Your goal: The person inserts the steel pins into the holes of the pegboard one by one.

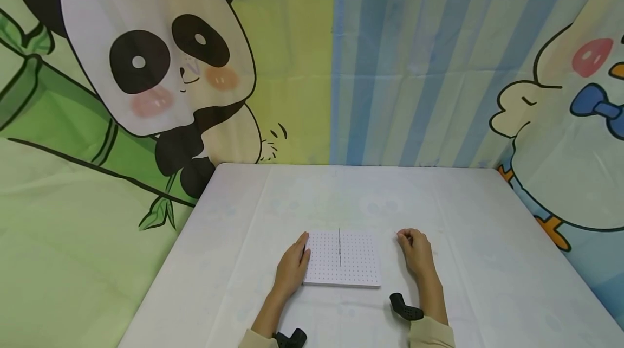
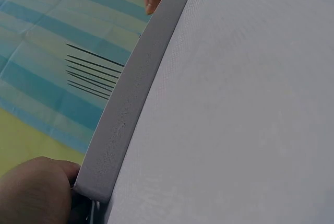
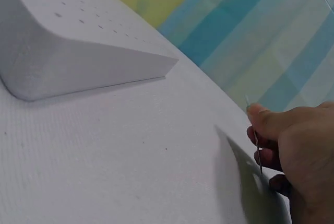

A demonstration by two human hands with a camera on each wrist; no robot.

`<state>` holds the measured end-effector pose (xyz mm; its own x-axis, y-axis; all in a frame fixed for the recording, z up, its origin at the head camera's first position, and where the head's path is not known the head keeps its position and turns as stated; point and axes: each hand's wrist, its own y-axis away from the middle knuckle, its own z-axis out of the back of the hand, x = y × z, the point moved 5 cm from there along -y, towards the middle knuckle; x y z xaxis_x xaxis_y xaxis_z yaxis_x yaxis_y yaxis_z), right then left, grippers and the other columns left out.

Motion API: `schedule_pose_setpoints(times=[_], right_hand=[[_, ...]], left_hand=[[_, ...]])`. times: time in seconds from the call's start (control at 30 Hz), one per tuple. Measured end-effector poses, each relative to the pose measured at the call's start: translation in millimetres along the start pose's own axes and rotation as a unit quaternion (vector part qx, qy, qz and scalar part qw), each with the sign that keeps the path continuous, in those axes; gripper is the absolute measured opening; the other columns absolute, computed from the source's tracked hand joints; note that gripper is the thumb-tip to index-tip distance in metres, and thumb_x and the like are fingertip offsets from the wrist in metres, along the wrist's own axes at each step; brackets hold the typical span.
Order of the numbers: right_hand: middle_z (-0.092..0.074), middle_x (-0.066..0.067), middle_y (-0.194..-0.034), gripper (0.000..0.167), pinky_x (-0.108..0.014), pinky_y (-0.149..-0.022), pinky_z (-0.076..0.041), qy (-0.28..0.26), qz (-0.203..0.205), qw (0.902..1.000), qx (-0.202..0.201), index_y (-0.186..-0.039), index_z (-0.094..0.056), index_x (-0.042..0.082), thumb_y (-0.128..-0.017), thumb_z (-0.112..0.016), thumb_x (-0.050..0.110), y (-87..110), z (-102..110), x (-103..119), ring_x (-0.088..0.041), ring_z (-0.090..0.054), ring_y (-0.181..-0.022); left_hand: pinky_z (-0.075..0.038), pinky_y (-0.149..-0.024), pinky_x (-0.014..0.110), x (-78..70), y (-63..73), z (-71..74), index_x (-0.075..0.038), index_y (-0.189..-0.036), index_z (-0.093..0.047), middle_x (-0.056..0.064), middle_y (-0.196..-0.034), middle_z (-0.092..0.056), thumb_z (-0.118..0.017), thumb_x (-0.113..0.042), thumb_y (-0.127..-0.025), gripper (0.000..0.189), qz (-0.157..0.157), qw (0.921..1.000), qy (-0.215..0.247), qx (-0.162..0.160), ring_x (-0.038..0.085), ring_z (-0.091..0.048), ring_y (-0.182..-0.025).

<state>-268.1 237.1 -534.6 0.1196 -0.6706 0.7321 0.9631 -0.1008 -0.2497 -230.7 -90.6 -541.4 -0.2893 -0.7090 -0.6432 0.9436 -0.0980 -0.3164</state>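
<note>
A white board with rows of small holes (image 1: pixel 359 261) lies on the table. Thin dark pins (image 2: pixel 94 70) stand upright in a line across its middle. At the board's left edge my left hand (image 1: pixel 292 266) holds it, with the thumb against the rim; in the left wrist view the fingers below are hidden. Right of the board, apart from it, my right hand (image 1: pixel 418 255) is low over the table. Between its thumb and fingers it pinches a thin metal pin (image 3: pixel 259 156), seen in the right wrist view.
The white table (image 1: pixel 341 196) extends around the board. Behind it hangs a cloth backdrop (image 1: pixel 292 66) with a panda, stripes and a white bird. Black wrist cameras (image 1: pixel 405 307) sit on both forearms.
</note>
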Motion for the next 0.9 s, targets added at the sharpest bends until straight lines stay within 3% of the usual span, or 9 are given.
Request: schedule_pose_setpoints(times=[0.13, 0.3, 0.53, 0.73, 0.9], right_hand=[[-0.06, -0.011, -0.086, 0.025, -0.022, -0.061, -0.046, -0.047, -0.007, 0.9987, -0.019, -0.103, -0.057, -0.004, -0.096, -0.049, 0.02, -1.1, -3, 8, -0.018, -0.055, -0.074], [-0.062, -0.011, -0.083, 0.021, -0.018, -0.061, -0.05, -0.112, 0.007, 0.9927, -0.043, -0.104, -0.054, -0.002, -0.096, -0.049, 0.017, -2.6, -15, 29, -0.017, -0.062, -0.07], [-0.064, -0.005, -0.079, 0.021, -0.021, -0.061, -0.053, -0.177, 0.035, 0.9832, -0.029, -0.103, -0.052, 0.002, -0.097, -0.049, 0.022, -5.1, -46, 63, -0.015, -0.064, -0.066], [-0.063, -0.004, -0.079, 0.018, -0.023, -0.06, -0.054, -0.194, 0.096, 0.9754, -0.041, -0.101, -0.052, 0.003, -0.095, -0.052, 0.02, -6.7, -68, 86, -0.015, -0.064, -0.065], [-0.065, -0.004, -0.08, 0.012, -0.02, -0.059, -0.055, -0.154, 0.161, 0.972, -0.076, -0.1, -0.053, 0.002, -0.094, -0.054, 0.012, -4.9, -78, 101, -0.013, -0.065, -0.065]], left_hand=[[-0.036, -0.103, 0.041, -0.5, 0.1, 0.6, -0.005, -0.139, -0.04, 0.009, -0.14, -0.042, -0.05, -0.019, -0.096, 0.046, 0.0, 1.0, -0.001, -0.002, 0.026, -0.042, -0.126], [-0.036, -0.103, 0.041, -1.4, -0.2, 1.4, -0.004, -0.138, -0.041, 0.009, -0.14, -0.043, -0.05, -0.018, -0.096, 0.046, -0.002, 1.0, -0.001, -0.005, 0.026, -0.042, -0.126], [-0.037, -0.102, 0.041, -1.5, 1.2, 1.3, -0.004, -0.138, -0.042, 0.009, -0.14, -0.043, -0.051, -0.018, -0.095, 0.045, -0.005, 1.0, 0.005, -0.002, 0.027, -0.043, -0.125], [-0.038, -0.101, 0.042, -2.3, 1.1, 2.5, -0.003, -0.137, -0.042, 0.01, -0.139, -0.043, -0.051, -0.017, -0.095, 0.045, -0.009, 0.9999, 0.002, -0.006, 0.027, -0.044, -0.124], [-0.038, -0.101, 0.042, -1.7, 0.3, 2.9, -0.004, -0.137, -0.043, 0.01, -0.139, -0.044, -0.051, -0.017, -0.095, 0.045, -0.005, 1.0, 0.003, -0.006, 0.027, -0.045, -0.123]])
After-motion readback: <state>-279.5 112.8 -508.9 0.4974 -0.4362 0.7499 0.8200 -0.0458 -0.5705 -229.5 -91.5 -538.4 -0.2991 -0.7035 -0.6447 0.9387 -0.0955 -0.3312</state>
